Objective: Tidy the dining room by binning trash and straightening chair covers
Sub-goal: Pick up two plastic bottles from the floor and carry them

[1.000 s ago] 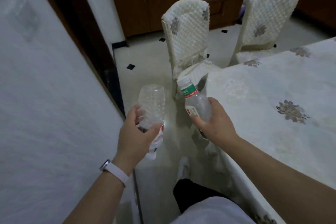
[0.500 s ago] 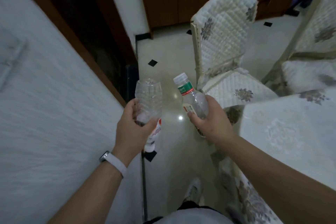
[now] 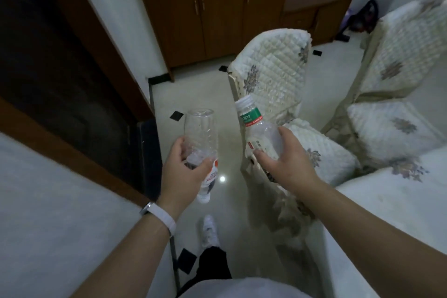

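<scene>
Floor tile [image 3: 200, 89], pale, beside chair cover [image 3: 273, 68]

The clear bottle [image 3: 199, 133] in my left hand [image 3: 181, 176] bears a red-and-white label; the capped bottle [image 3: 260, 132] in my right hand [image 3: 285, 167], a green-and-red band. Beyond it, the chair cover [image 3: 273, 75] is cream, quilted, grey-flowered.

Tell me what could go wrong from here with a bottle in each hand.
The right hand holds the green-labelled bottle low on its body, neck tilted out; it may slip.
The hanging fabric drapes loose beside the walkway near the shoe; a step might snag it.
No bin is in view, and the left hand is full with the upturned clear bottle, so straightening must wait.
</scene>
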### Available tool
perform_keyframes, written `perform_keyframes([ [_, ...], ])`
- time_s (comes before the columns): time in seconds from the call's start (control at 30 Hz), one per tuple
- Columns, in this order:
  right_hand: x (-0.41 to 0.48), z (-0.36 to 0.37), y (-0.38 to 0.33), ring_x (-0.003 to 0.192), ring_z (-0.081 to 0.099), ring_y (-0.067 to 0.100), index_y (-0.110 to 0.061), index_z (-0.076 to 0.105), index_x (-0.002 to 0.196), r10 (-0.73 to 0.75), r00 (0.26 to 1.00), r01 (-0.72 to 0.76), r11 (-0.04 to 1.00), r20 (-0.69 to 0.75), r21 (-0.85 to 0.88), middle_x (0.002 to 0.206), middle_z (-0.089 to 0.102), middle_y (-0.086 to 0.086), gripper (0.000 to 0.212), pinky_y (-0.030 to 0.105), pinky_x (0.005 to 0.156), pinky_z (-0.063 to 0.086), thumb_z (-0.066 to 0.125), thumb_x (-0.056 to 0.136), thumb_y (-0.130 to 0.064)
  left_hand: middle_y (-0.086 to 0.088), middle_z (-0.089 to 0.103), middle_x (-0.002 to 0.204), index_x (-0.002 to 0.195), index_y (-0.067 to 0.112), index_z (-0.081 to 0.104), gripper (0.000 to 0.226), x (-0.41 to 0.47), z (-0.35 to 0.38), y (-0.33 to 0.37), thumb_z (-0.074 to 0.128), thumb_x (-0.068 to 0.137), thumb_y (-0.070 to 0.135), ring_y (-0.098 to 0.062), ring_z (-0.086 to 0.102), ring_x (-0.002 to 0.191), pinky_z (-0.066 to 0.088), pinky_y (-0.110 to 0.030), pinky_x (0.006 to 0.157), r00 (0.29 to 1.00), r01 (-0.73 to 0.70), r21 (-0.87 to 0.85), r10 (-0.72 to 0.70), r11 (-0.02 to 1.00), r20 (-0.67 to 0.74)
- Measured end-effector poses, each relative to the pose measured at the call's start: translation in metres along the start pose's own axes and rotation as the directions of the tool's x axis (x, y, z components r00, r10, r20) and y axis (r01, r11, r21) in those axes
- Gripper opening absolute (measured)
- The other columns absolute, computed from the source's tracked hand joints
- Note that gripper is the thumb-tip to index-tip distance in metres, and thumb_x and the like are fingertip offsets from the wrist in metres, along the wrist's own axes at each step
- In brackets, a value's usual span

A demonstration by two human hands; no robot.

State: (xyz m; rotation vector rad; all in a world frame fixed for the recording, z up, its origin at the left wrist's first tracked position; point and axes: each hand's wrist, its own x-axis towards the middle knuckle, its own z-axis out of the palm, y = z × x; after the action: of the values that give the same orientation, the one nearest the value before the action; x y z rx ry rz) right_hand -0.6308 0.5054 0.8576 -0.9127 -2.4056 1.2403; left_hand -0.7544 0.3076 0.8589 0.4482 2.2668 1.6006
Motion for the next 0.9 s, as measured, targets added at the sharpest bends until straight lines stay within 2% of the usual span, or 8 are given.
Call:
perform_keyframes([
  [0.1, 0.05, -0.005, -0.011, 0.088, 0.062, 0.009, -0.045, 0.041, 0.114, 0.011, 0.996, -0.014, 0.999, -0.09, -0.037, 0.103, 0.06, -0.014, 0.048, 0.031, 0.071, 0.052, 0.073, 0.08, -0.05, 0.023, 0.066, 0.11, 0.12, 0.048, 0.051, 0.058, 0.068, 0.006, 0.005, 0.082, 0.077, 0.026, 0.003, 0.065, 0.099, 0.057, -0.03, 0.086, 0.998, -0.044, -0.028, 0.045, 0.999, 0.043],
  [0.2, 0.1, -0.006, -0.029, 0.072, 0.063, 0.011, -0.053, 0.034, 0.105, 0.022, 0.99, -0.031, 0.998, -0.137, -0.063, 0.096, 0.059, -0.012, 0.047, 0.041, 0.063, 0.058, 0.073, 0.079, -0.049, 0.021, 0.064, 0.114, 0.131, 0.037, 0.048, 0.065, 0.14, 0.007, 0.018, 0.082, 0.076, 0.028, 0.003, 0.064, 0.1, 0.056, -0.033, 0.09, 0.993, -0.091, -0.052, 0.095, 0.994, 0.069],
  [0.3, 0.147, -0.005, -0.048, 0.077, 0.064, 0.012, -0.053, 0.035, 0.112, 0.032, 0.983, -0.048, 0.995, -0.178, -0.085, 0.098, 0.058, -0.014, 0.05, 0.039, 0.066, 0.057, 0.073, 0.079, -0.05, 0.027, 0.06, 0.112, 0.127, 0.043, 0.045, 0.063, 0.204, 0.006, 0.033, 0.082, 0.079, 0.027, 0.004, 0.062, 0.102, 0.055, -0.031, 0.09, 0.986, -0.113, -0.055, 0.119, 0.992, 0.117],
  [0.37, 0.178, -0.004, -0.058, 0.089, 0.059, 0.011, -0.043, 0.039, 0.124, 0.002, 0.975, -0.028, 0.993, -0.222, -0.115, 0.103, 0.054, -0.016, 0.054, 0.033, 0.074, 0.05, 0.073, 0.082, -0.046, 0.029, 0.058, 0.11, 0.125, 0.046, 0.042, 0.062, 0.244, 0.006, 0.04, 0.08, 0.081, 0.027, 0.007, 0.061, 0.099, 0.056, -0.029, 0.088, 0.977, -0.13, -0.055, 0.138, 0.99, 0.16],
  [0.47, 0.219, -0.006, -0.07, 0.099, 0.051, 0.011, -0.03, 0.039, 0.133, 0.006, 0.969, -0.047, 0.986, -0.248, -0.158, 0.11, 0.047, -0.012, 0.061, 0.033, 0.081, 0.043, 0.072, 0.084, -0.046, 0.028, 0.056, 0.113, 0.13, 0.046, 0.042, 0.064, 0.291, 0.008, 0.041, 0.079, 0.081, 0.03, 0.003, 0.061, 0.102, 0.056, -0.033, 0.088, 0.97, -0.14, -0.051, 0.147, 0.989, 0.193],
  [0.6, 0.26, -0.002, -0.073, 0.101, 0.053, 0.011, -0.032, 0.038, 0.133, 0.027, 0.967, -0.066, 0.987, -0.252, -0.147, 0.112, 0.049, -0.013, 0.062, 0.034, 0.083, 0.047, 0.072, 0.083, -0.047, 0.019, 0.057, 0.125, 0.135, 0.044, 0.042, 0.069, 0.339, 0.015, 0.041, 0.081, 0.079, 0.031, -0.005, 0.061, 0.11, 0.055, -0.042, 0.094, 0.972, -0.107, -0.056, 0.116, 0.993, 0.204],
  [0.8, 0.354, 0.014, -0.06, 0.105, 0.052, 0.006, -0.037, 0.042, 0.127, 0.024, 0.979, -0.044, 0.995, -0.204, -0.095, 0.112, 0.05, -0.018, 0.054, 0.032, 0.084, 0.045, 0.072, 0.083, -0.047, 0.02, 0.056, 0.125, 0.14, 0.036, 0.041, 0.073, 0.413, 0.028, 0.048, 0.081, 0.079, 0.031, -0.004, 0.059, 0.111, 0.055, -0.038, 0.093, 0.982, -0.084, -0.024, 0.087, 0.996, 0.167],
  [0.9, 0.402, 0.025, -0.061, 0.103, 0.05, 0.003, -0.038, 0.042, 0.123, 0.029, 0.984, -0.035, 0.999, -0.178, -0.03, 0.112, 0.05, -0.017, 0.05, 0.024, 0.08, 0.042, 0.072, 0.084, -0.044, 0.016, 0.056, 0.127, 0.141, 0.033, 0.042, 0.074, 0.447, 0.024, 0.057, 0.082, 0.079, 0.028, -0.006, 0.059, 0.113, 0.055, -0.04, 0.095, 0.988, -0.068, 0.016, 0.065, 0.998, 0.137],
])
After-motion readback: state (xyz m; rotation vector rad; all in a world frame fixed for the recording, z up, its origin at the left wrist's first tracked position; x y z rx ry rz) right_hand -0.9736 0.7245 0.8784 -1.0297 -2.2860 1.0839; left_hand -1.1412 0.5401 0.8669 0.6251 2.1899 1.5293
